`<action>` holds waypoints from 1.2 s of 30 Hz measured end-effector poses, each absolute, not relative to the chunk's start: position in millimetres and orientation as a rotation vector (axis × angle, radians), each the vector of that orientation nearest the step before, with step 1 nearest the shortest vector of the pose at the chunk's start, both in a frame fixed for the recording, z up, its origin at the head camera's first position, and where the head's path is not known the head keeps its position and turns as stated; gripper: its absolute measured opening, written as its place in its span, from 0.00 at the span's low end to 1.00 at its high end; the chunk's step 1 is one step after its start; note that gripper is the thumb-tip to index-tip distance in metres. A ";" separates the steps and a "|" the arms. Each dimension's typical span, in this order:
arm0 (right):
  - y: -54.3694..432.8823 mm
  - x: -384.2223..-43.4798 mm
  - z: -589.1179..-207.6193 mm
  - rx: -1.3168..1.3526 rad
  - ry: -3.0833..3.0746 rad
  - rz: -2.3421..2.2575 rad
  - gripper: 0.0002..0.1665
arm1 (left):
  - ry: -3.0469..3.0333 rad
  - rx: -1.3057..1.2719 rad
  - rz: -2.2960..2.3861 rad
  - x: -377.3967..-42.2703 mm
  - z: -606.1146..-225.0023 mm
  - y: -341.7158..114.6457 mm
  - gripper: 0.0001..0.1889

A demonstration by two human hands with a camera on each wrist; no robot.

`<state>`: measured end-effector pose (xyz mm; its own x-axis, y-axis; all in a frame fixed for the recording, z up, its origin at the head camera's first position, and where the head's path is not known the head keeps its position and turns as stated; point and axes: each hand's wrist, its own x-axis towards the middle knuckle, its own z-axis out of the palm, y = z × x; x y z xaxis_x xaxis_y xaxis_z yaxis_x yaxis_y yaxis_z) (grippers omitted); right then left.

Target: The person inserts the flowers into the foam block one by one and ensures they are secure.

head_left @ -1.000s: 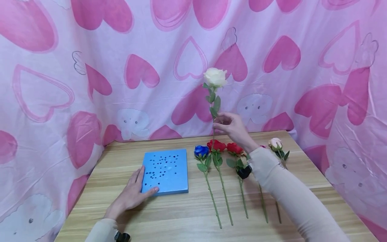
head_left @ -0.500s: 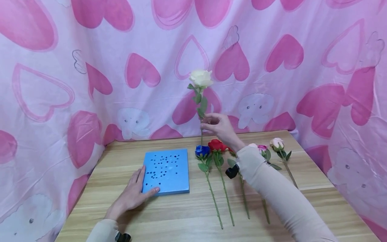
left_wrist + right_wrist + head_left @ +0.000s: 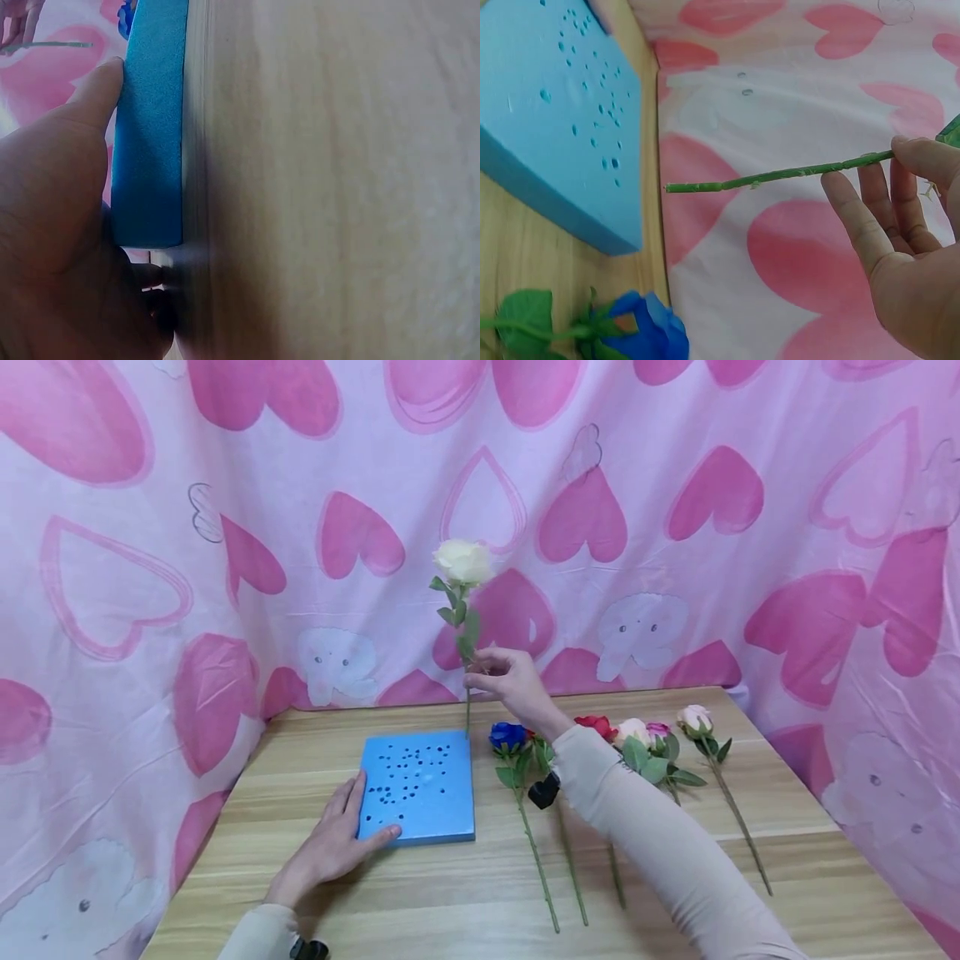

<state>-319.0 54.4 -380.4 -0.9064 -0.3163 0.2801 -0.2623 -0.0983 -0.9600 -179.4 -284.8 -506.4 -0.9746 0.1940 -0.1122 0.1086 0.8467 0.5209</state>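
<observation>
In the head view my right hand [image 3: 510, 681] pinches the green stem of a white artificial rose [image 3: 462, 562], its bloom upward. The bare stem end [image 3: 694, 187] points at the block and hangs apart from it in the right wrist view. A blue foam block [image 3: 420, 810] peppered with small holes lies flat on the table. My left hand [image 3: 333, 839] rests against the block's near left corner, fingers fairly straight along its left side and thumb on the front edge. In the left wrist view the thumb [image 3: 97, 94] touches the block's edge.
Right of the block, several roses lie on the wooden table [image 3: 420, 902]: a blue rose [image 3: 508, 737], a red rose [image 3: 596, 725] and a pale pink rose [image 3: 695, 718] among them. My right forearm hides some stems. A heart-patterned curtain [image 3: 360, 443] hangs behind.
My right hand has carried the white rose leftward, from above the lying roses to near the block's far right corner. The left hand stays at the block.
</observation>
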 end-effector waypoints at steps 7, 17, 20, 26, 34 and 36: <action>35.6 -321.0 -385.4 -0.651 2.035 -2.228 0.20 | 2.820 0.228 0.763 -181.5 -502.3 -284.8 0.67; 4.4 -325.0 -392.1 -0.630 2.038 -2.209 0.19 | 2.810 0.218 0.785 -181.6 -498.5 -282.5 0.67; -0.2 -324.6 -396.6 -0.632 2.086 -2.180 0.21 | 2.808 0.208 0.791 -180.0 -499.7 -281.2 0.66; -6.8 -323.0 -401.5 -0.640 2.140 -2.147 0.23 | 2.802 0.202 0.794 -177.7 -503.4 -281.3 0.67; -19.2 -321.8 -400.8 -0.673 2.114 -2.145 0.22 | 2.803 0.201 0.795 -178.0 -502.5 -283.0 0.67; -22.6 -322.0 -400.8 -0.674 2.107 -2.135 0.21 | 2.804 0.201 0.791 -177.8 -501.7 -282.2 0.67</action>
<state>-322.0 -22.6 -400.8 -0.9017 -0.3467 0.2583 -0.2537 -0.0592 -0.9655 -177.8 -282.2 -501.7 -0.9663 0.1899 -0.1738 0.0711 0.8458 0.5288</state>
